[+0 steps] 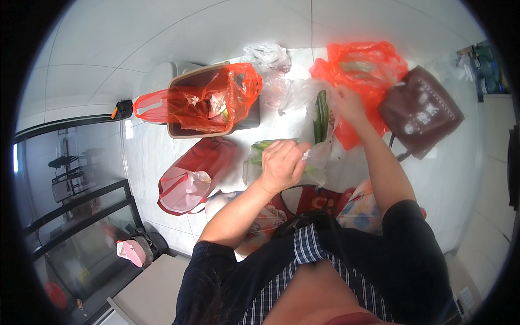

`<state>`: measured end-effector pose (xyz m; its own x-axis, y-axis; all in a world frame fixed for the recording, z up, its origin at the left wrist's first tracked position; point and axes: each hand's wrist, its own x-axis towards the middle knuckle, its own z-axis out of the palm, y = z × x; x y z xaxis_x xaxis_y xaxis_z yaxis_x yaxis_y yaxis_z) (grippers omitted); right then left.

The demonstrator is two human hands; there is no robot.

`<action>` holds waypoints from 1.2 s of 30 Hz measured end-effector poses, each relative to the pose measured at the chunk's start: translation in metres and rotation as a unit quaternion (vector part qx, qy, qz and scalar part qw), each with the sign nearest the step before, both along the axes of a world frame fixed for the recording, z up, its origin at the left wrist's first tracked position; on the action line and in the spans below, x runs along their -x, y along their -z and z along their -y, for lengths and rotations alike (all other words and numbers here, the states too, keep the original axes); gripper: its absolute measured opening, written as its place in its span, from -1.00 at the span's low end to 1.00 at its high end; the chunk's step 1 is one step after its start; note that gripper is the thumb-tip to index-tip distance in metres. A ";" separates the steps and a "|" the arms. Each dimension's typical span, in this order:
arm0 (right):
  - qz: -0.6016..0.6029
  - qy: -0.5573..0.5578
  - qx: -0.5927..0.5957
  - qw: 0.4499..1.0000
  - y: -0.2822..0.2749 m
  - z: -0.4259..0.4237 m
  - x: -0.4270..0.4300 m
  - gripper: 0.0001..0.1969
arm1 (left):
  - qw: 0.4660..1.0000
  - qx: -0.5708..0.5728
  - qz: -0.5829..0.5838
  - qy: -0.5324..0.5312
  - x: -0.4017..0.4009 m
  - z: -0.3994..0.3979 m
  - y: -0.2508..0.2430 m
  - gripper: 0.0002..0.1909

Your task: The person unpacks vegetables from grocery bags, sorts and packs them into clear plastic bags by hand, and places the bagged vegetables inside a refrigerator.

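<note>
My left hand (283, 163) is closed on the gathered end of a clear plastic bag (323, 152). Dark green cucumbers (321, 115) show inside that bag. At the bag's other side is my right hand (345, 103), its fingers curled near the edge of the clear plastic; whether it grips the film is not plain. Behind and beyond the right hand lies a red plastic bag (375, 65) with pale, greenish contents. Under and beside my left hand, another clear bag with long green vegetables (260, 147) rests on the floor.
A bin (172, 134) lined with a red plastic bag holds scraps at the upper left. Below it lies a red bag with a white lining (183, 193). Crumpled clear bags (268, 59) are at the back. A maroon bag (422, 111) lies right; a glass door (81, 227) stands left.
</note>
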<state>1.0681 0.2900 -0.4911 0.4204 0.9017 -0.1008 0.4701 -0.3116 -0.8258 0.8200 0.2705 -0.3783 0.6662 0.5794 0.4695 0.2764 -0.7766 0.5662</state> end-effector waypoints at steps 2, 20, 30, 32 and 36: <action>0.025 -0.007 0.032 0.999 0.003 -0.007 0.012 -0.75 | 1.000 -0.002 -0.026 -0.012 0.009 0.002 0.003 -0.72; -0.322 -0.095 0.184 0.924 0.034 0.024 0.063 -0.70 | 0.993 -0.008 0.020 0.115 -0.004 0.029 0.023 -0.81; -0.316 -0.254 0.161 0.900 -0.063 0.030 0.068 -0.81 | 0.753 0.531 0.194 -0.337 0.026 -0.040 0.118 -0.60; -0.352 -0.268 0.129 0.888 -0.077 0.044 0.080 -0.82 | 0.657 0.643 0.207 -0.335 0.015 -0.029 0.119 -0.55; -0.419 -0.311 0.063 0.850 -0.073 0.055 0.102 -0.81 | 0.489 0.809 0.244 -0.217 0.008 -0.023 0.096 -0.32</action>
<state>0.9656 0.2350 -0.4181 -0.4021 0.8830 -0.2420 -0.1617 -0.3286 -0.9305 0.8118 0.2936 -0.4743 0.3524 0.4937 -0.7951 -0.2583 0.8679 0.4244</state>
